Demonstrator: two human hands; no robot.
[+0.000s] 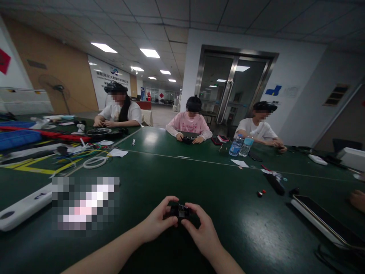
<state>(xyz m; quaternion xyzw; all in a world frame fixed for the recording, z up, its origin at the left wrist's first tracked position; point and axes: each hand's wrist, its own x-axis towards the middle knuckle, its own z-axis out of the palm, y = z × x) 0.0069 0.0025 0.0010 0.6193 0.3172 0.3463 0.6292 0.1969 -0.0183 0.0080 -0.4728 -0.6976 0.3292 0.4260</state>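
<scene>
A small black device with a lighter, silvery patch in its middle is held between my two hands, above the green table. My left hand pinches its left end with thumb and fingers. On the opposite end, my right hand grips it the same way. What exactly the device is I cannot make out. Parts of both its ends are hidden behind my fingertips.
Left are a long white device, a coiled white cable and blue trays. A phone on a white box, a small red-black piece and water bottles lie or stand rightward. Several people sit around the table.
</scene>
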